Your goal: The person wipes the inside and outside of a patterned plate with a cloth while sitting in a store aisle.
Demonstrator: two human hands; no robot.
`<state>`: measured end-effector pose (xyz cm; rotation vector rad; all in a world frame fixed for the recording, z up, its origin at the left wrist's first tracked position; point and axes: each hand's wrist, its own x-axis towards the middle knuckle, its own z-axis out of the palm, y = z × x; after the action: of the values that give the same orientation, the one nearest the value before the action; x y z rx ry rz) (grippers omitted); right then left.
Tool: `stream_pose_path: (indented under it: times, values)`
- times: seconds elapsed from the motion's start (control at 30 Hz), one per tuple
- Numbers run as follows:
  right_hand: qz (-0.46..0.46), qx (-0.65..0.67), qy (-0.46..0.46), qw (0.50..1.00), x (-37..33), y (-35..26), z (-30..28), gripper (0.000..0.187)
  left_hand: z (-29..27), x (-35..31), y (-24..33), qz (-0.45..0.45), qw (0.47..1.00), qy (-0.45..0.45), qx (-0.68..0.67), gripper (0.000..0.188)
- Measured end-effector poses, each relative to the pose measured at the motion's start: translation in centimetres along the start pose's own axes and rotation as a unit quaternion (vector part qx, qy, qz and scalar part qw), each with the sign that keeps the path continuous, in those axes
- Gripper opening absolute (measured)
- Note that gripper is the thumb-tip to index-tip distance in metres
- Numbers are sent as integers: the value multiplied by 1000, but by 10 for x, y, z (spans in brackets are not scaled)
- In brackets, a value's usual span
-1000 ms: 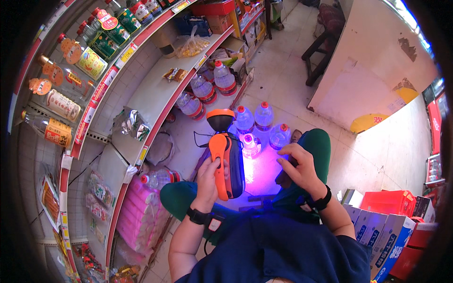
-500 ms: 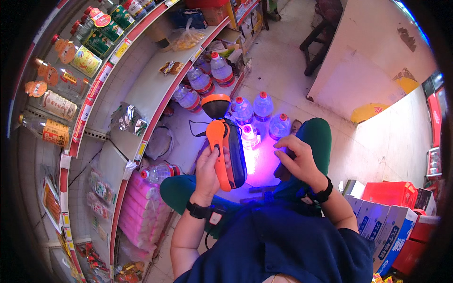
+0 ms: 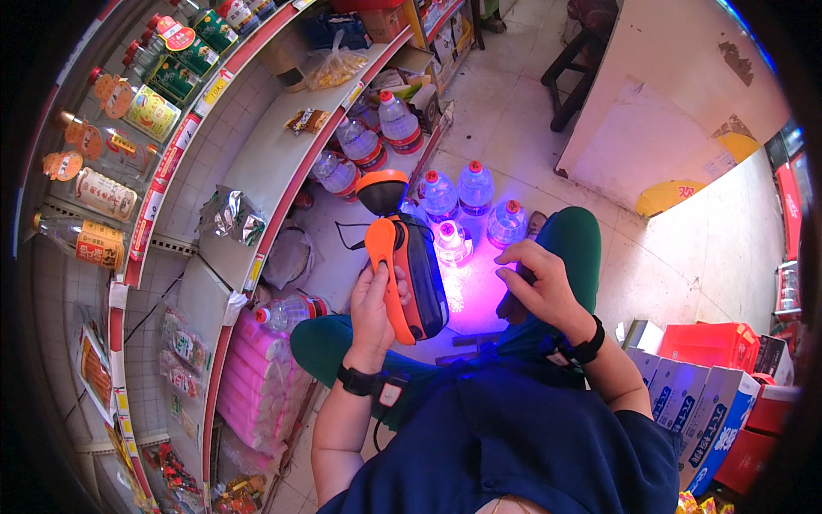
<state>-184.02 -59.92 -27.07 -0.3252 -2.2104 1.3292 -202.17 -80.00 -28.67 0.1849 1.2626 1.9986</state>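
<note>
My left hand (image 3: 372, 304) grips the orange handle of a large orange-and-black hand lamp (image 3: 419, 283), its side tilted up between my knees. Bluish-purple light from it falls on the floor beyond. My right hand (image 3: 539, 283) is raised by my right knee with its fingers curled; something dark (image 3: 514, 308) shows just under them, and I cannot make out what it is. Beyond the lamp stand several clear plastic bottles with red caps, among them a brightly lit bottle (image 3: 452, 243), a bottle (image 3: 507, 224) nearest my right hand and a bottle (image 3: 475, 187) farther back.
Shelves curve along the left, with several bottles and a snack packet (image 3: 306, 121). More red-capped bottles sit on the lowest shelf, including a bottle (image 3: 399, 124). Pink wrapped packs (image 3: 257, 377) and a lying bottle (image 3: 291, 313) are by my left knee. Cartons (image 3: 706, 420) stack at right.
The lamp in my left hand has turned a little, showing more of its orange-and-black side, and shifted slightly left. My right hand stays nearly in place.
</note>
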Motion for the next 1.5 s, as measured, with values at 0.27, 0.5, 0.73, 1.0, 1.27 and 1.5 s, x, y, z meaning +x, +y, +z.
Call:
stream_pose_path:
  times: [0.27, 0.5, 0.73, 1.0, 1.27, 1.5]
  values:
    - [22, 16, -10, 1000, 0, -1, 1, 14, -2, -2, 0, -6, 1000, 5, 0, 27]
    - [3, 10, -6, 1000, 4, -1, -1, 14, 3, 1, 4, -7, 1000, -2, 3, 23]
    - [55, 29, -47, 997, 9, -14, 2, 16, 11, 4, 2, -5, 1000, -17, -24, 26]
    - [2, -68, -176, 982, 15, -24, 40, 55, 65, 1, -3, 24, 997, -69, -26, 41]
    - [70, -45, -141, 987, 2, -25, 26, 50, 95, -17, -4, 21, 992, -128, -3, 47]
    - [92, 171, -162, 968, 14, -13, 33, 48, 92, -17, -3, 37, 987, -150, 51, 54]
